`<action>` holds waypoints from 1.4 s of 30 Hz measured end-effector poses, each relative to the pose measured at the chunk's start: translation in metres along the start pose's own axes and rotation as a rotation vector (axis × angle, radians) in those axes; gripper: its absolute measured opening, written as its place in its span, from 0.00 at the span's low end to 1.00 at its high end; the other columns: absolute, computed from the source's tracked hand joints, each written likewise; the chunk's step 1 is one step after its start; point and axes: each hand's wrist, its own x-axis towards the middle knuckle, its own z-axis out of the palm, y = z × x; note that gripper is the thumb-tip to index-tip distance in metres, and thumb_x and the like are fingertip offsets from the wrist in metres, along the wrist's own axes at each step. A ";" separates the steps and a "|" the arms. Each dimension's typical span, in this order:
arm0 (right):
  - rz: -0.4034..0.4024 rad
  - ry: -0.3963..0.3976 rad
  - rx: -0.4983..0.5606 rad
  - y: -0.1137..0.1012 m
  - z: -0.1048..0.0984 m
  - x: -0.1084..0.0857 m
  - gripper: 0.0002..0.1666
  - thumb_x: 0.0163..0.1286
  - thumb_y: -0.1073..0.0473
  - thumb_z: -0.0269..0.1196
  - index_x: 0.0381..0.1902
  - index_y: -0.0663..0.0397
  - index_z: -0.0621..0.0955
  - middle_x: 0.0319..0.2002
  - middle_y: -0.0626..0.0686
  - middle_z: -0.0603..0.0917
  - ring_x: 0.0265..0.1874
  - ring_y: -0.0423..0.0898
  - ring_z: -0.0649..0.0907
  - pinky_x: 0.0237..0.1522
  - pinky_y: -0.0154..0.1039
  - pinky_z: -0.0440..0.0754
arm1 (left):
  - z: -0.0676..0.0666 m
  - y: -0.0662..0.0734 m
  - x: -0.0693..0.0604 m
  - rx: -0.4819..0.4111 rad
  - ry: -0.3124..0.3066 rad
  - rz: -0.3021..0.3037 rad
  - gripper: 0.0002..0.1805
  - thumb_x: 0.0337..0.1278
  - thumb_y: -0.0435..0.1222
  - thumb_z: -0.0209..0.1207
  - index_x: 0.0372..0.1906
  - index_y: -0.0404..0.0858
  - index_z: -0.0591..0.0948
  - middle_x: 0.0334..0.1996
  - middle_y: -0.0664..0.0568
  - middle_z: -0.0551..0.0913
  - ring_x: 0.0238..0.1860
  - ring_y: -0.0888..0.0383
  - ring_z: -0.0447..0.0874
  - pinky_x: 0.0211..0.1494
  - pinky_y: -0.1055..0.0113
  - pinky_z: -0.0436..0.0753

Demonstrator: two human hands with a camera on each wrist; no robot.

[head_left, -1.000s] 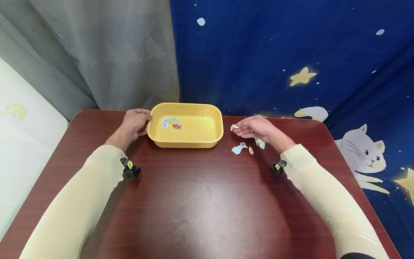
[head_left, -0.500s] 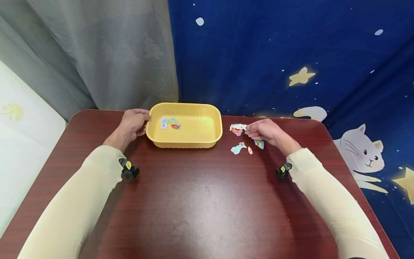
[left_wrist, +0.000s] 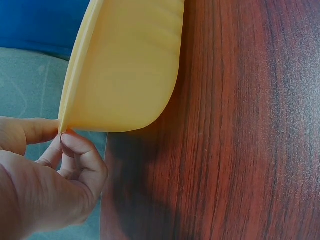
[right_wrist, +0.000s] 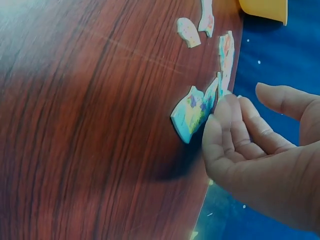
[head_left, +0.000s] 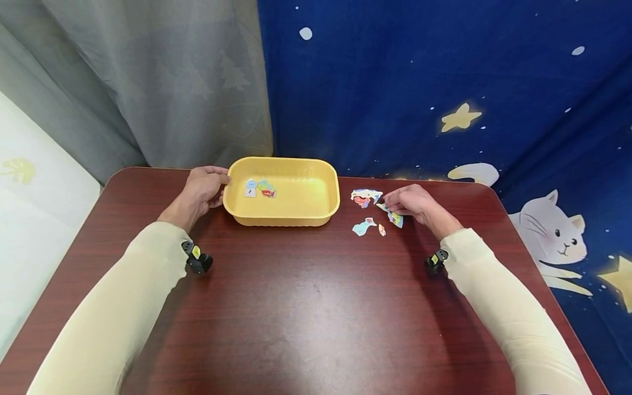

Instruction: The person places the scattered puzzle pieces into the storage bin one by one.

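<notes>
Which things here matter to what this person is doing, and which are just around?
Seemingly part of the job:
yellow tray, its rim held by the left fingers
picture pieces inside it
loose pieces beside it, right fingers at one

Just surroundings:
red-brown table
grey curtain
blue curtain

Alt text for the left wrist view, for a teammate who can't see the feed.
At lower left, the left hand pinches a yellow tray at its rim. The tray stands on a reddish-brown wood-grain table, with a blue curtain and a gray curtain past the table's edge.
</notes>
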 end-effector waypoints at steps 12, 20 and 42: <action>0.014 0.070 -0.114 0.006 -0.002 0.002 0.24 0.62 0.67 0.59 0.56 0.71 0.78 0.41 0.49 0.85 0.33 0.33 0.78 0.55 0.42 0.78 | 0.000 -0.001 0.000 -0.009 0.002 0.001 0.20 0.69 0.38 0.53 0.62 0.39 0.71 0.35 0.49 0.74 0.21 0.63 0.73 0.25 0.73 0.77; 0.019 0.086 -0.186 0.011 -0.001 0.002 0.24 0.62 0.67 0.60 0.57 0.69 0.78 0.53 0.58 0.80 0.38 0.36 0.77 0.58 0.43 0.76 | 0.001 0.000 0.000 -0.002 0.000 0.002 0.20 0.69 0.38 0.53 0.62 0.38 0.71 0.35 0.49 0.74 0.21 0.63 0.73 0.25 0.73 0.78; -0.001 0.164 -0.433 0.003 0.018 0.002 0.28 0.47 0.73 0.65 0.51 0.67 0.79 0.47 0.63 0.78 0.31 0.47 0.77 0.30 0.35 0.78 | 0.000 0.000 0.001 0.006 0.003 -0.010 0.20 0.69 0.40 0.53 0.63 0.40 0.71 0.37 0.49 0.74 0.22 0.62 0.74 0.26 0.73 0.79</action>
